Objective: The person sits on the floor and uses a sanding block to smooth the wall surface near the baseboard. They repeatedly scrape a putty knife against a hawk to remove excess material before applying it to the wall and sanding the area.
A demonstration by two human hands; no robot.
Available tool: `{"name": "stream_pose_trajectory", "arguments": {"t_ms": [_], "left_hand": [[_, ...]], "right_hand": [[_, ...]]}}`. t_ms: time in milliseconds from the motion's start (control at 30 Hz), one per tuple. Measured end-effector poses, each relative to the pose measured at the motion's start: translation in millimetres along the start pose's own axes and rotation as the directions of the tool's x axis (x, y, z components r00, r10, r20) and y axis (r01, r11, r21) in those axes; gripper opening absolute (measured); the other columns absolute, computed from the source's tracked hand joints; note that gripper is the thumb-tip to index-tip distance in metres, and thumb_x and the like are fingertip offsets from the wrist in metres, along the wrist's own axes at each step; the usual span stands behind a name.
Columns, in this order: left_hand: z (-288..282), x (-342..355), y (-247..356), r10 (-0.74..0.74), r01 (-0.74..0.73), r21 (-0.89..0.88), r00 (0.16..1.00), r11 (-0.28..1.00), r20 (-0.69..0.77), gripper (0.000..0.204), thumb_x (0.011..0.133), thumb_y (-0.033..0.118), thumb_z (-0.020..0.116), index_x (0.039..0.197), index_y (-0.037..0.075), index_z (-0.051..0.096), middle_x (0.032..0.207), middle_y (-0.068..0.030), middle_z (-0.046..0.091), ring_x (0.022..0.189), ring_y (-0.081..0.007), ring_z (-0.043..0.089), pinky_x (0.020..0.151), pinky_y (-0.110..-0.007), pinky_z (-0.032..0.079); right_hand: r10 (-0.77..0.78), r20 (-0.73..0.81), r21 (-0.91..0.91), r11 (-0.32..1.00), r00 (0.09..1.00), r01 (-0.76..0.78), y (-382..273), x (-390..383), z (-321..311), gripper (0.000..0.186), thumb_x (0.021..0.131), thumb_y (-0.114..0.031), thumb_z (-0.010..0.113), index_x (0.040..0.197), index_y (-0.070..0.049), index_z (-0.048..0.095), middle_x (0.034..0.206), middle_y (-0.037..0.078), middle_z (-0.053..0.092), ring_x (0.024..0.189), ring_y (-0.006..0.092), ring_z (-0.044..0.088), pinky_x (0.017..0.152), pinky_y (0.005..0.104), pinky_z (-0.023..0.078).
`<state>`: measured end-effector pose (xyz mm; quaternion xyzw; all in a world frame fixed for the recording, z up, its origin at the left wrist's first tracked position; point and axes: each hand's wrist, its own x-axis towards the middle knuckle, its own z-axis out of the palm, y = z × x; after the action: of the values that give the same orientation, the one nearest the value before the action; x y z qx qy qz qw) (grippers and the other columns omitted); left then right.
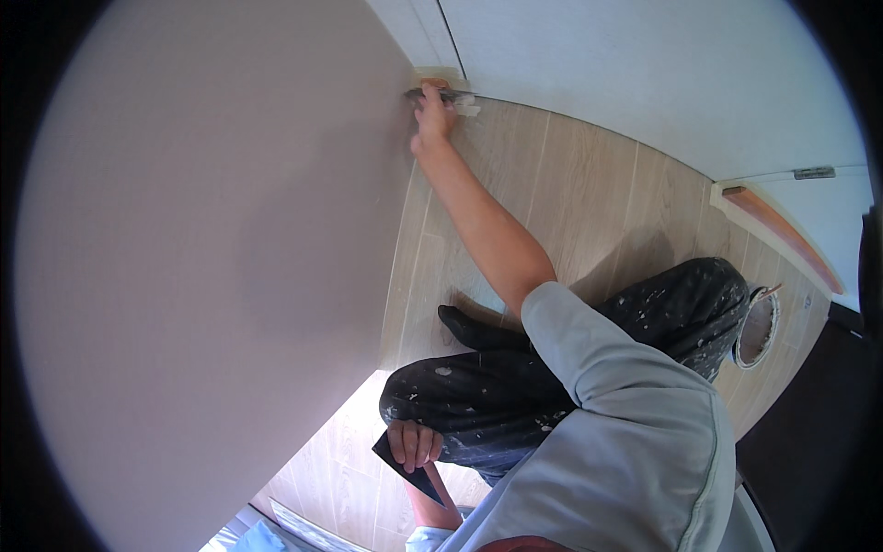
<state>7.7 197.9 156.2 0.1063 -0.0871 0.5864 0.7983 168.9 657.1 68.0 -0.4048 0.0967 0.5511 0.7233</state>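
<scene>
My right hand (pixel 434 118) reaches out to the far floor corner, fingers closed on a thin dark putty knife (pixel 449 95) held against the base of the wall. Pale tape or filler (pixel 469 109) lies at that spot, beside a small orange-brown patch (pixel 434 83). Close to my body, my left hand (pixel 414 445) rests by my knee, its fingers wrapped round a wide dark blade (pixel 411 474) that looks like a broad putty knife. Part of that tool's handle is hidden by the fingers.
A large beige wall (pixel 202 258) rises on the left. White panels (pixel 625 74) stand ahead over a wood-plank floor (pixel 515 166). On the right are an open bucket (pixel 758 329) and an orange-brown strip (pixel 782 230) edged with tape. My paint-spotted trousers (pixel 478 396) fold in a crouch.
</scene>
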Motion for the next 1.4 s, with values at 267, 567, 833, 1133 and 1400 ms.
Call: {"name": "stream_pose_trajectory", "arguments": {"t_ms": [267,567,833,1133,1400], "left_hand": [[1,3,0,0.007,-0.006,0.012,1.0,1.0,-0.004,0.018,0.097,0.011,0.055,0.083,0.005,0.064,0.072,-0.0099,0.068,0.068,-0.021,0.06,0.07,-0.039,0.047],[0,4,1,-0.005,0.005,0.004,1.0,1.0,0.015,0.018,0.097,0.012,0.055,0.083,0.004,0.065,0.073,-0.0104,0.069,0.07,-0.0213,0.06,0.071,-0.039,0.048],[0,3,0,0.001,-0.001,-0.001,1.0,1.0,0.007,0.018,0.097,0.011,0.055,0.085,0.004,0.066,0.076,-0.0114,0.07,0.071,-0.022,0.061,0.073,-0.04,0.048],[-1,3,-1,0.01,-0.01,-0.011,1.0,1.0,0.02,0.017,0.097,0.01,0.055,0.085,0.004,0.066,0.076,-0.0113,0.07,0.071,-0.0217,0.061,0.074,-0.041,0.048],[-1,5,-1,0.006,-0.006,-0.014,1.0,1.0,0.021,0.016,0.097,0.01,0.055,0.086,0.004,0.065,0.076,-0.0108,0.069,0.072,-0.0223,0.061,0.075,-0.041,0.048]], "right_hand": [[0.005,-0.097,0.088,0.996,0.995,0.003,31,8,-62,0.047,0.089,-0.005,0.06,0.133,-0.004,0.043,0.125,0.013,0.055,0.11,0.0275,0.059,0.092,0.0455,0.051],[0.006,-0.089,-0.016,1.0,0.996,-0.008,39,30,-74,0.04,0.089,-0.003,0.06,0.127,0.001,0.046,0.118,0.014,0.059,0.102,0.0279,0.062,0.086,0.0453,0.055],[0.025,-0.117,-0.027,0.999,0.993,-0.028,41,41,-59,0.037,0.09,-0.004,0.059,0.124,0.001,0.045,0.115,0.014,0.059,0.098,0.0265,0.062,0.078,0.0418,0.056],[0.047,-0.14,-0.058,0.997,0.989,-0.056,38,51,-42,0.032,0.092,-0.004,0.054,0.123,0.0,0.051,0.117,0.012,0.058,0.098,0.0247,0.06,0.077,0.0405,0.058],[0.156,-0.139,-0.057,0.985,0.978,-0.165,23,61,-24,0.033,0.093,-0.011,0.06,0.125,-0.003,0.055,0.123,0.011,0.056,0.106,0.0246,0.058,0.085,0.0374,0.052]]}}
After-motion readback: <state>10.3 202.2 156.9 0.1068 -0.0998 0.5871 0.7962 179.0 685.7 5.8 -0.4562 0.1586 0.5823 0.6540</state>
